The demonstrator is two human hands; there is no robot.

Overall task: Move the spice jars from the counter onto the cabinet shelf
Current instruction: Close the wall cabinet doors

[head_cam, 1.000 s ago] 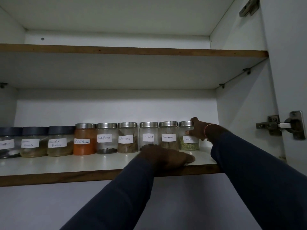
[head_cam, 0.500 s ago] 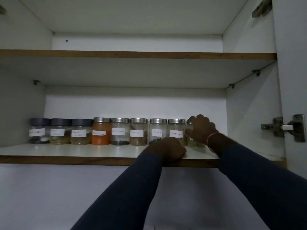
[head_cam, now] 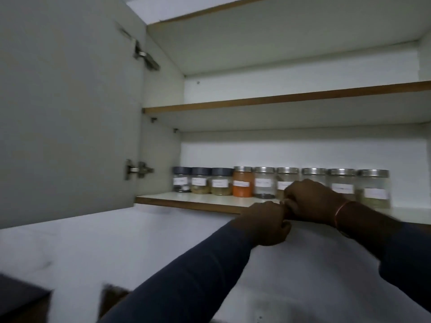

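Nine spice jars [head_cam: 242,185] stand in a row on the lower cabinet shelf [head_cam: 177,197] - likely nearly done, though any left on the surface are out of view - and the left hand [head_cam: 264,223] and right hand [head_cam: 311,201] touch at its edge, each grip curled closed, empty.

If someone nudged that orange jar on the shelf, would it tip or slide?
It probably slides rather than tips: the orange jar looks squat and stands upright on a smooth shelf. Nearly full, it is likely heavy for its size. It looks like glass, so likely breakable.
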